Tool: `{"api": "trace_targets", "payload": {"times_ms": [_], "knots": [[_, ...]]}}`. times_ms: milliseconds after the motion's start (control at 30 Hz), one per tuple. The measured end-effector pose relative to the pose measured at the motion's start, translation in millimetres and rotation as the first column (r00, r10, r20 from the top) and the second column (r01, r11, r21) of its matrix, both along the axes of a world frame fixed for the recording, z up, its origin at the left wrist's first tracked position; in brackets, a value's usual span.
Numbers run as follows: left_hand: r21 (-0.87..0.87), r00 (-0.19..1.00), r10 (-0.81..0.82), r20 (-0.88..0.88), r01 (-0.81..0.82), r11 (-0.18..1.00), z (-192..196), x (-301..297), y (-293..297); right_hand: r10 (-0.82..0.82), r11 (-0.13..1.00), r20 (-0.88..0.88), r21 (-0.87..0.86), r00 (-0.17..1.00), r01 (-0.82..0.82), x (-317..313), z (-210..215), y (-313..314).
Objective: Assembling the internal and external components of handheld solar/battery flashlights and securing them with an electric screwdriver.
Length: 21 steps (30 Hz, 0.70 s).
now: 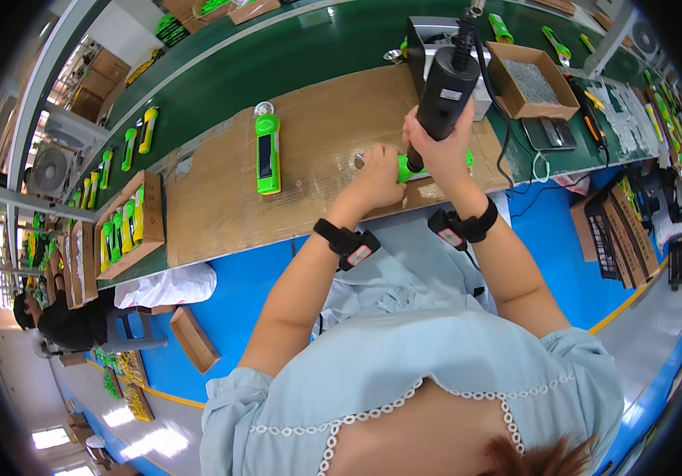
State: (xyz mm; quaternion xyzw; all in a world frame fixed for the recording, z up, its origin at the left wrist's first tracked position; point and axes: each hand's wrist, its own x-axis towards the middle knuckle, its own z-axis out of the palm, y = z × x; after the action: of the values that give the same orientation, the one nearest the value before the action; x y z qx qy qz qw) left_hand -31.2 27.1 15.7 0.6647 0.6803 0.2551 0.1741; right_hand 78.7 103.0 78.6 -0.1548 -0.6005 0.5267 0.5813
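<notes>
**Green flashlight under the driver: fastening step, by appearance**

Position: the flashlight lies crosswise on the cardboard sheet, near its front edge, partly covered by both hands. A second flashlight lies apart, to the left.

Left hand: fingers curled over the lamp end, apparently bracing it against the sheet.

Right hand: wrapped around the lower part of the black driver, tip directed down at the flashlight. Contact between bit and fastener cannot be confirmed.

Step in hand: judged to be screw driving on the housing.

Next move: calls for seating the bit squarely, keeping the driver's axis aligned and applying steady downward pressure while the left hand prevents rotation.
</notes>
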Motion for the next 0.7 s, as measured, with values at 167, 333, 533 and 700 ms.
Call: {"api": "trace_targets", "payload": {"times_ms": [167,333,533,700], "knots": [[0.008,0.999,0.013,-0.034,-0.013,1.0,-2,-4,0,0.04,0.999,-0.026,-0.034,0.999,-0.041,-1,-1,-1],[0.095,0.984,0.095,-0.15,-0.082,0.992,2,7,-14,0.125,0.989,-0.007,-0.073,0.992,-0.125,4,14,-6],[0.208,0.9,0.267,-0.344,-0.204,0.957,11,38,-51,0.358,0.932,-0.113,-0.022,0.927,-0.363,31,8,-11],[0.18,0.84,0.354,-0.411,-0.305,0.935,12,18,-79,0.427,0.904,-0.102,0.065,0.899,-0.422,42,28,-18]]}}
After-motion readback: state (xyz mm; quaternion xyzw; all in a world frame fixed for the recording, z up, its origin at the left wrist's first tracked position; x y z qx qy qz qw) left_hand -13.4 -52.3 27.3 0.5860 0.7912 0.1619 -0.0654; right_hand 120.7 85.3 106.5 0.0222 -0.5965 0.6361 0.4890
